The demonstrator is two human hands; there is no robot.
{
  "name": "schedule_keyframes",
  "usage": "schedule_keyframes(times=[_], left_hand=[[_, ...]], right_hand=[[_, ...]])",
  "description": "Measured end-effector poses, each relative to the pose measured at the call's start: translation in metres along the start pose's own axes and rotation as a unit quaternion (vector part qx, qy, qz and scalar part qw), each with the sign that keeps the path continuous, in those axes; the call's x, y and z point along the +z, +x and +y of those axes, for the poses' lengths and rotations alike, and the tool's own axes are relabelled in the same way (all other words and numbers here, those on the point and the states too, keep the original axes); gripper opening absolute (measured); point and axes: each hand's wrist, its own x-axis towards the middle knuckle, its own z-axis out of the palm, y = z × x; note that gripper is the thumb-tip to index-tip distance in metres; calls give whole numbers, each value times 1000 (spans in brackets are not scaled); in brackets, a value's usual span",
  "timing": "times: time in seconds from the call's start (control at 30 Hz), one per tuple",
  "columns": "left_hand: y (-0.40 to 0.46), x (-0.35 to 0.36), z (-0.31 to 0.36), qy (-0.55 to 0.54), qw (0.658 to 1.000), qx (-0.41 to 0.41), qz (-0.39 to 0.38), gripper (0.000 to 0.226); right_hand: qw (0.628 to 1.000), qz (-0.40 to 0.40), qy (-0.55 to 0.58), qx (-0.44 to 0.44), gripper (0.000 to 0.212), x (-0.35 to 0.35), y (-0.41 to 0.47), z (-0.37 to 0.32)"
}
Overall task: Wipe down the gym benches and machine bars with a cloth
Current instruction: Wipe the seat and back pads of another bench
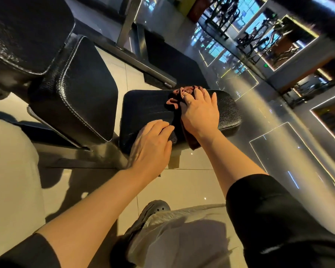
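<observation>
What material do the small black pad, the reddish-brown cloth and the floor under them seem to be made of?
The small black pad looks like leather or vinyl: pebbled grain, soft sheen; which one I cannot tell. The reddish-brown cloth looks like soft, matte fabric, since it bunches into folds under the right hand. The floor seems to be glossy pale tile: thin joint lines and sharp reflections.
</observation>
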Motion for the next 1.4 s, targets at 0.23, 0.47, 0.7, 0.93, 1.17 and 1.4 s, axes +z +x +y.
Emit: schedule_keyframes(times=[0.23, 0.47, 0.7, 0.93, 1.17, 1.4], left_hand=[[15, 14, 18, 18, 997, 76, -15, 42], [17, 20, 15, -6, 999, 49, -5, 44], [18, 28, 15, -5, 998, 59, 10, 43], [7, 23, 6, -32, 999, 18, 32, 41], [2, 15, 0, -31, 998, -16, 56, 41], [-10, 12, -13, -34, 996, -55, 65, 39]], right_hand=[[996, 22, 28, 86, 41, -14, -11, 69], [990, 72, 73, 96, 35, -19, -53, 75], [993, 25, 52, 99, 35, -18, 2, 81], [995, -8, 25, 95, 37, -15, 28, 74], [996, 68, 30, -41, 37, -14, -24, 26], [998, 16, 28, -59, 40, -8, 10, 36]])
